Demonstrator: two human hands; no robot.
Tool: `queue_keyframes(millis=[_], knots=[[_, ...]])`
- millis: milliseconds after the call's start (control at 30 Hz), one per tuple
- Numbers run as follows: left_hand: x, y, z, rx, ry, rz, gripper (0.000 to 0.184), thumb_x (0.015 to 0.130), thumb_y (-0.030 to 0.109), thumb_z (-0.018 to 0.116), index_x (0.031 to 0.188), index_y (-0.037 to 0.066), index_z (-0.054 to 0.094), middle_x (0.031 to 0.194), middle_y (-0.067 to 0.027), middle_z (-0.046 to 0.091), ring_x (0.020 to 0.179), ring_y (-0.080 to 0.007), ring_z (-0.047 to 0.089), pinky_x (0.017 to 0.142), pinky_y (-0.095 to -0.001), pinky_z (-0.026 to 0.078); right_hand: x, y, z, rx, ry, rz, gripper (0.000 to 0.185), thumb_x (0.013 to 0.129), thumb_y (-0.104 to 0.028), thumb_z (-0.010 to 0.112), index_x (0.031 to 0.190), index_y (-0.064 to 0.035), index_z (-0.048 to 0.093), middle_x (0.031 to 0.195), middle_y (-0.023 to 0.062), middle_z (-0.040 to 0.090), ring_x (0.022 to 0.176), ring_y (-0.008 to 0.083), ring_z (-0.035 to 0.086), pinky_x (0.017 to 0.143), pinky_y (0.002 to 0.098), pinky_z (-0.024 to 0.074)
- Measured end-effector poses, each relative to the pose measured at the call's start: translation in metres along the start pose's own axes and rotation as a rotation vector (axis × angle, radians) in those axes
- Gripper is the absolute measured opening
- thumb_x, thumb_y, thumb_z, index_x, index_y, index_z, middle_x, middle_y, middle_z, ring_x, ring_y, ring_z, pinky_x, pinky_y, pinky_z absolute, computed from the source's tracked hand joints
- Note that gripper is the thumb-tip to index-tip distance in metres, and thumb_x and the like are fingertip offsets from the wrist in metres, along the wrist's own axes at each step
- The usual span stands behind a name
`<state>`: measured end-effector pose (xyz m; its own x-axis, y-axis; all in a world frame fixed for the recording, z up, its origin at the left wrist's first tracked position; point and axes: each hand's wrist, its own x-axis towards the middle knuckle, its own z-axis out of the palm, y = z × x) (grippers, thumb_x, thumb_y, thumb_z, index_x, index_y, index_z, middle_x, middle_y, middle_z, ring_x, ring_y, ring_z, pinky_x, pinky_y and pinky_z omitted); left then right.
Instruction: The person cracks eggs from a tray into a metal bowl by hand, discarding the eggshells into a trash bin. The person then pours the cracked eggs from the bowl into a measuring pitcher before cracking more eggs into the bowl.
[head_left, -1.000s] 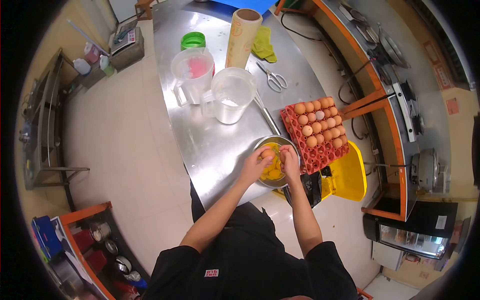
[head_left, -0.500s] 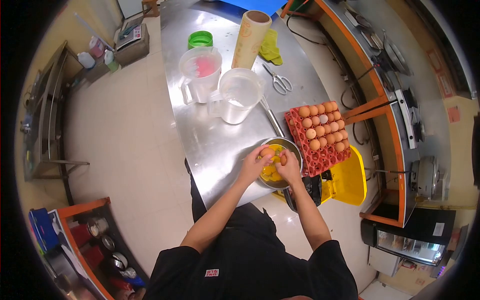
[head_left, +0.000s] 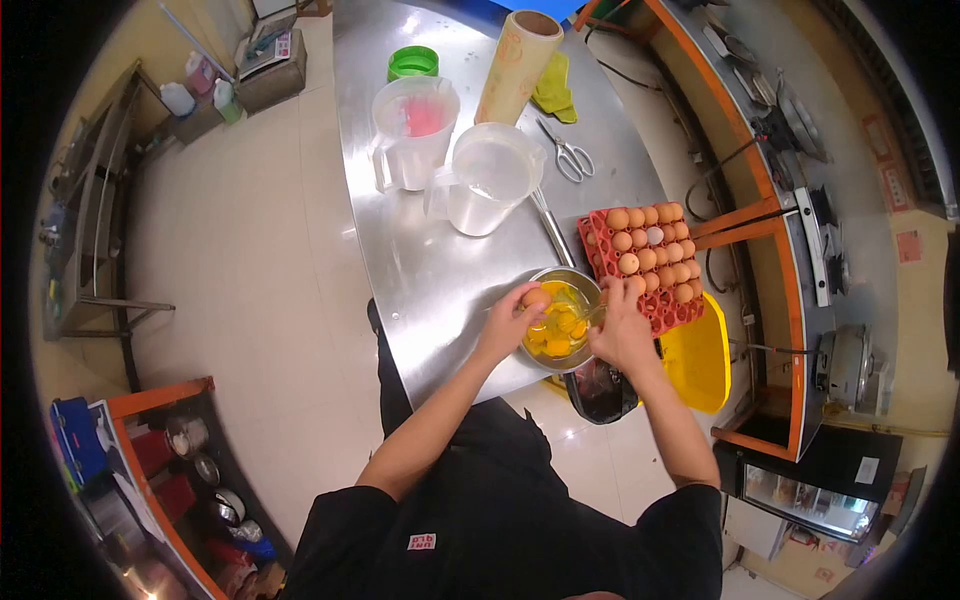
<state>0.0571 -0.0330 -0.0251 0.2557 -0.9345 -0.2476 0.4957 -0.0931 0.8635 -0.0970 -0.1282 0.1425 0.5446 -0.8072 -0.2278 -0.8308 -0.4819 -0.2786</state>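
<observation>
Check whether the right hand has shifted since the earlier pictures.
Yes: judged against the metal pan, the right hand has moved rightward, away from the pan's middle, toward the red egg tray.

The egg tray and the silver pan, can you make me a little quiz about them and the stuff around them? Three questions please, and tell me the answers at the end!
1. What colour is the egg tray? A) blue B) red C) green
2. True or false: the scissors are lying on the metal table, outside the pan.
3. Fill in the missing word: the person's ____ hand is holding a brown egg over the pan.

Key: 1. B; 2. True; 3. left (that's the left hand).
</observation>
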Motion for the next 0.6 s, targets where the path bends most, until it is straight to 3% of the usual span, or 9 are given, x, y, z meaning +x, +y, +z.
queue_keyframes(millis=[167,367,500,600], knots=[[-0.002,0.005,0.000,0.031,0.020,-0.003,0.044,0.098,0.011,0.065,0.139,0.001,0.053,0.125,-0.0158,0.063,0.095,-0.0200,0.072,0.081,-0.0276,0.059,0.001,-0.002,-0.011,-0.015,0.008,-0.022,0.064,0.072,-0.008,0.068,0.130,-0.0071,0.039,0.125,0.0202,0.042,0.094,0.0455,0.064,0.077,0.0519,0.0580],[-0.003,0.004,0.000,0.007,0.005,-0.014,0.044,0.099,0.014,0.065,0.139,0.002,0.053,0.124,-0.0155,0.064,0.094,-0.0216,0.073,0.081,-0.0280,0.059,0.039,0.038,0.102,-0.041,0.011,-0.055,0.055,0.079,-0.013,0.066,0.127,-0.0081,0.042,0.120,0.0211,0.047,0.092,0.0442,0.065,0.076,0.0523,0.0569],[-0.001,0.004,-0.011,-0.032,0.011,-0.032,0.044,0.099,0.013,0.064,0.140,0.000,0.052,0.122,-0.0153,0.064,0.094,-0.0211,0.072,0.082,-0.0278,0.059,0.009,0.060,0.039,-0.052,-0.105,-0.016,0.039,0.084,-0.021,0.066,0.118,-0.0135,0.050,0.108,0.0189,0.058,0.096,0.0427,0.066,0.073,0.0543,0.0563],[0.007,0.006,-0.014,-0.017,0.010,0.013,0.046,0.099,0.013,0.064,0.140,-0.003,0.050,0.122,-0.0150,0.064,0.094,-0.0198,0.071,0.082,-0.0277,0.059,-0.038,0.098,-0.008,-0.145,-0.247,0.040,0.035,0.085,-0.028,0.068,0.114,-0.0128,0.057,0.109,0.0182,0.064,0.097,0.0426,0.066,0.080,0.0529,0.0552]])
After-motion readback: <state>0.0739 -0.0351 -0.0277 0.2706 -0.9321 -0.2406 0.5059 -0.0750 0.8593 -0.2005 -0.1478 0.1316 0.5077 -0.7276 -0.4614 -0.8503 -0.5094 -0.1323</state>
